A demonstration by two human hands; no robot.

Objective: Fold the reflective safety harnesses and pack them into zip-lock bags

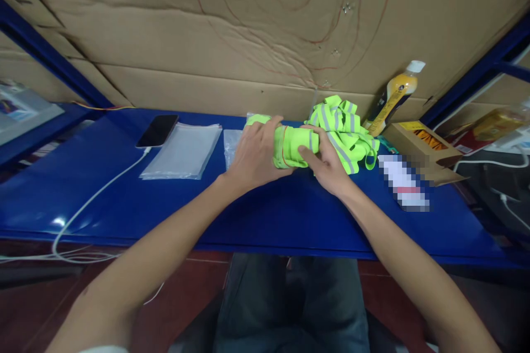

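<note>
My right hand [327, 162] is closed on the right end of a rolled neon-yellow reflective strap [304, 143], thumb along its near side. My left hand [254, 151] wraps the other end, where clear plastic with a thin red line surrounds the roll like a zip bag's mouth. How far the roll sits inside is hidden by my fingers. Another neon-yellow piece [259, 118] in clear plastic shows behind my left hand. A clear plastic bag [232, 143] lies just left of that hand. Beyond my right hand is a loose heap of neon-yellow straps [343, 129] with grey bands.
A stack of clear bags [182, 151] and a charging phone [157, 131] lie left on the blue table [290, 220]. To the right are a drink bottle [393, 99], an open cardboard box [426, 149] and a pixelated item [403, 185]. Cardboard [232, 38] walls the back.
</note>
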